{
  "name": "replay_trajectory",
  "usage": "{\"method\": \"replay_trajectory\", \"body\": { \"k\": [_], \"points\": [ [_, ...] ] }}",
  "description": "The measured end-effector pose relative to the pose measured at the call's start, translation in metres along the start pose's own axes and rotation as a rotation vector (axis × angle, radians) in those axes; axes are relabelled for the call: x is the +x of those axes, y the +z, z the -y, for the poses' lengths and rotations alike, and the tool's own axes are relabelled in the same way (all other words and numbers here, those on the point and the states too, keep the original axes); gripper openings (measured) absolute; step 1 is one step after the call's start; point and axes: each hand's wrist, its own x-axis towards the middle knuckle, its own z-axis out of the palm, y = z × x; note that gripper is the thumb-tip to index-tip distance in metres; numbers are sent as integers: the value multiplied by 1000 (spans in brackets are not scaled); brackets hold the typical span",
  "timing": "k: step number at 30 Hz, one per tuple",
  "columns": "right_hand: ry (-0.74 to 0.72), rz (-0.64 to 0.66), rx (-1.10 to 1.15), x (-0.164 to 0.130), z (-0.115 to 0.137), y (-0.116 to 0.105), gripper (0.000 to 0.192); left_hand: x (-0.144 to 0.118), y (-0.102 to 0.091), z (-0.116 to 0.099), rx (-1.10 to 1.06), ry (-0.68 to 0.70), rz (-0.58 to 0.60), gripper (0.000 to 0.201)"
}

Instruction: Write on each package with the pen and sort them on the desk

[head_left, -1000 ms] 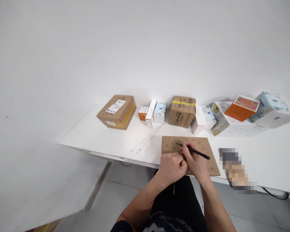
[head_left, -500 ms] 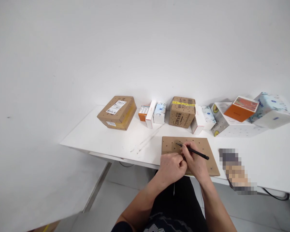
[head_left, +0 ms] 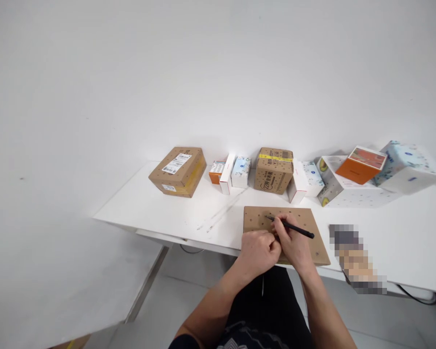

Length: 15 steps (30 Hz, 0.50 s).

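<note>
Brown perforated board [head_left: 294,220] lies flat at the white table's [head_left: 167,213] near edge — right hand [head_left: 294,245] pinches a black pen [head_left: 290,227], tip on the board; left hand [head_left: 258,249] rests curled beside it, touching.

1. A pixelated patch [head_left: 358,259] at the worktop's [head_left: 167,213] near edge hides whatever lies there.
2. The hands, left [head_left: 257,252] and right [head_left: 294,247], cover the near part of the brown board [head_left: 279,215].
3. Label print on the cardboard box [head_left: 178,169] is too small to read.
4. The worktop runs off the right edge.
</note>
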Motion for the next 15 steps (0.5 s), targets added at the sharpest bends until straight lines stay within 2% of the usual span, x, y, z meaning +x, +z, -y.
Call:
{"method": "replay_trajectory", "body": {
  "k": [3,7,9,11,13,14,15],
  "points": [
    [-14,-145,156,-4,6,-1,24,0,0,0,-2,0,-12,22],
    [-110,-553,270,-9,11,-19,23,0,0,-1,-11,-14,-21,22],
    [-140,-749,222,-10,2,-37,26,0,0,-1,-16,-19,-22,23],
    [-139,-847,57,-8,-18,-57,29,-1,-1,-2,-23,-20,-20,23],
    [-145,-765,-229,-5,-45,-76,29,-1,-3,-2,-28,-21,-15,24],
    [-185,-649,-383,-4,-60,-83,30,0,-3,-2,-30,-20,-11,24],
    [-199,-470,-522,-2,-73,-89,32,0,-4,-1,-31,-17,-10,24]
  ]
}}
